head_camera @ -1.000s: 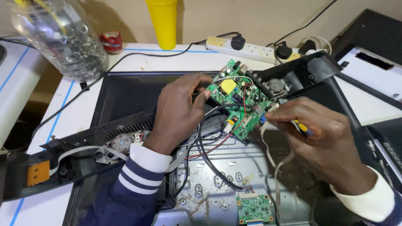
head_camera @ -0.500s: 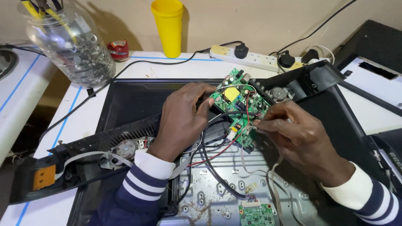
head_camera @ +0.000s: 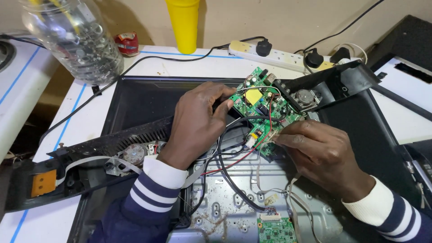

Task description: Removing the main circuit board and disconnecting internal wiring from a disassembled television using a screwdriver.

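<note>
A green circuit board (head_camera: pixel 263 105) with a yellow part and many small components is tilted up over the open back of a flat screen (head_camera: pixel 135 101). My left hand (head_camera: pixel 195 123) grips the board's left edge with thumb and fingers. My right hand (head_camera: pixel 315 150) pinches the board's lower right corner, where red, black and white wires (head_camera: pixel 234 159) plug in. The wires run down over the bare metal chassis (head_camera: pixel 225 211). A second small green board (head_camera: pixel 276 229) sits at the bottom of the chassis.
A black plastic strip with a round speaker (head_camera: pixel 130 150) lies left; another black cover piece with a speaker (head_camera: pixel 328 87) lies right. At the back stand a clear jar of screws (head_camera: pixel 74 40), a yellow cup (head_camera: pixel 183 24), a red tape roll (head_camera: pixel 127 42) and a white power strip (head_camera: pixel 279 54).
My right hand has moved in from the board's right edge to its lower right corner. The board has tilted slightly. The yellow-handled tool seen a second ago is out of sight.
</note>
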